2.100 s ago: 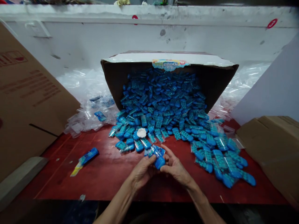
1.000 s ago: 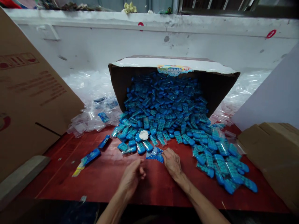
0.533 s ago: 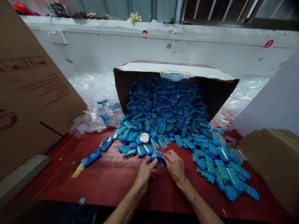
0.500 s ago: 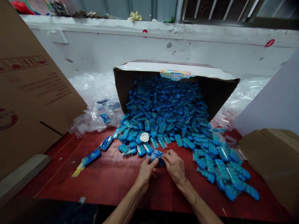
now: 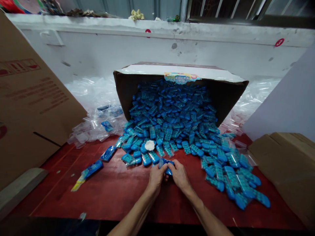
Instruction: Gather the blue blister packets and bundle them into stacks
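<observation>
Both hands meet near the middle of the red table, around one small blue packet (image 5: 167,163). My left hand (image 5: 157,174) is closed on the packet's left part, thumb on top. On its right side my right hand (image 5: 177,173) pinches the packet with thumb and fingers. The fingers' undersides are hidden. Just beyond the hands, a pile of small blue-and-teal cases in clear wrap (image 5: 172,131) spills out of a carton lying on its side (image 5: 221,73). A white crumpled piece (image 5: 149,145) rests on the pile's front edge.
Two blue packets (image 5: 108,153) (image 5: 93,167) lie on the red table (image 5: 110,193) at left, one with a yellow end. Clear plastic sleeves (image 5: 91,124) are heaped behind. Large cardboard (image 5: 36,98) stands left, a brown box (image 5: 283,160) right.
My right hand has moved closer to my left hand, and its thumb now sits near the left thumb over the packet. The whole view has shifted slightly.
</observation>
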Demonstrator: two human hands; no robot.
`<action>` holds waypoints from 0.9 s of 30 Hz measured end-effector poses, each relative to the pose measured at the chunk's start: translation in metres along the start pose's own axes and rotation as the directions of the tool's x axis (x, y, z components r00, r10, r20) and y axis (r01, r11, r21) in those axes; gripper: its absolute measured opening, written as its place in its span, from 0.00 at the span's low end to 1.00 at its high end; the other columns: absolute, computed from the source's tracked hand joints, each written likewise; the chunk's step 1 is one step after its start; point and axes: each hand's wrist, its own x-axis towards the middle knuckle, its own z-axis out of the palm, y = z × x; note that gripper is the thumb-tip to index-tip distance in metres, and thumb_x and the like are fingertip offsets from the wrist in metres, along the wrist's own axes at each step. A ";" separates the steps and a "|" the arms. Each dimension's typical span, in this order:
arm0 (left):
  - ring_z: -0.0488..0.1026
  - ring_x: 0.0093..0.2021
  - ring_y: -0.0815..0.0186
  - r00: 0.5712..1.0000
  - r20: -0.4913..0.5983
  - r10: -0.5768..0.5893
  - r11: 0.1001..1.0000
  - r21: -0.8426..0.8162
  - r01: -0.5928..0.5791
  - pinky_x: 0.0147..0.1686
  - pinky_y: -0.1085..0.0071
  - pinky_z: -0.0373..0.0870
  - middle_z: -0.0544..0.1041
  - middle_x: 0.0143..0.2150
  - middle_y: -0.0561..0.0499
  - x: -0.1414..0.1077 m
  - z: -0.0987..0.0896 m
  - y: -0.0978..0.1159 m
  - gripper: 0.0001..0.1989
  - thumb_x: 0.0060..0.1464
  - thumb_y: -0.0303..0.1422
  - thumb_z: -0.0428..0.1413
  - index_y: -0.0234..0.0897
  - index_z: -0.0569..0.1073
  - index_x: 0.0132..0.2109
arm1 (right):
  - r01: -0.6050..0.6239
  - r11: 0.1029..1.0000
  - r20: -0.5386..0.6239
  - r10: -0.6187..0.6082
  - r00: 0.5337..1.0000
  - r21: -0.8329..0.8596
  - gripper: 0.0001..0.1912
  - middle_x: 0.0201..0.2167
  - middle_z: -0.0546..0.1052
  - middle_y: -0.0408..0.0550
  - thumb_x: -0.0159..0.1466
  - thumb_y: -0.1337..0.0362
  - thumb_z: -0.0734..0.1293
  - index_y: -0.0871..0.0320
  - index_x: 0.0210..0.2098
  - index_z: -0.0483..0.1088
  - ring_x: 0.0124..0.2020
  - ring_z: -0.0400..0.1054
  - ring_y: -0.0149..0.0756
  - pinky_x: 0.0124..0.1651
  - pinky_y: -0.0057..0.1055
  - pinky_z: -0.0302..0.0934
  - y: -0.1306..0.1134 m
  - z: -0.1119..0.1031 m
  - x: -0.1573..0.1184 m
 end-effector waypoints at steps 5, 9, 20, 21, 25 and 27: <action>0.60 0.13 0.73 1.000 0.020 0.009 0.999 -0.035 -0.009 0.14 0.76 0.56 0.62 0.12 0.58 0.002 0.004 0.004 0.15 0.36 0.41 0.58 0.33 0.66 0.22 | 0.038 0.990 -0.023 -0.041 0.999 -0.138 0.12 0.18 0.63 0.40 0.59 0.60 0.54 0.57 0.22 0.59 0.22 0.58 0.30 0.25 0.25 0.49 -0.006 0.002 -0.003; 0.60 0.15 0.75 1.000 0.007 0.027 0.992 -0.126 -0.026 0.16 0.77 0.56 0.65 0.15 0.57 0.002 0.008 0.012 0.14 0.37 0.40 0.58 0.32 0.67 0.24 | 0.124 0.961 0.001 -0.127 0.992 -0.248 0.14 0.20 0.65 0.42 0.61 0.61 0.50 0.58 0.24 0.60 0.23 0.59 0.30 0.26 0.25 0.49 -0.012 0.002 0.003; 0.64 0.16 0.74 0.965 0.148 -0.216 0.944 -0.221 0.245 0.16 0.79 0.57 0.69 0.17 0.54 -0.006 -0.020 0.035 0.10 0.44 0.35 0.56 0.32 0.64 0.27 | 0.191 0.811 0.171 -0.114 0.979 -0.553 0.14 0.36 0.69 0.48 0.58 0.56 0.59 0.58 0.39 0.64 0.37 0.65 0.35 0.36 0.27 0.56 -0.031 -0.013 0.061; 0.64 0.16 0.74 0.959 0.165 -0.232 0.933 -0.240 0.267 0.16 0.79 0.57 0.68 0.16 0.54 -0.008 -0.021 0.035 0.10 0.45 0.35 0.55 0.33 0.64 0.27 | 0.176 0.779 0.159 -0.099 0.982 -0.601 0.15 0.39 0.68 0.51 0.56 0.58 0.61 0.59 0.41 0.63 0.38 0.65 0.37 0.37 0.29 0.56 -0.033 -0.008 0.067; 0.64 0.16 0.74 0.939 0.199 -0.280 0.886 -0.322 0.333 0.15 0.80 0.57 0.68 0.16 0.54 -0.014 -0.021 0.036 0.09 0.46 0.35 0.54 0.34 0.62 0.28 | 0.173 0.655 0.176 -0.062 0.982 -0.736 0.19 0.42 0.65 0.59 0.57 0.65 0.61 0.62 0.47 0.57 0.37 0.67 0.41 0.36 0.33 0.58 -0.037 0.009 0.075; 0.64 0.15 0.74 0.924 0.211 -0.317 0.851 -0.367 0.376 0.15 0.80 0.57 0.68 0.16 0.54 -0.017 -0.022 0.035 0.09 0.48 0.35 0.53 0.35 0.62 0.28 | 0.200 0.602 0.209 -0.057 0.976 -0.773 0.21 0.42 0.64 0.60 0.58 0.67 0.59 0.62 0.50 0.54 0.37 0.67 0.41 0.36 0.33 0.59 -0.037 0.012 0.072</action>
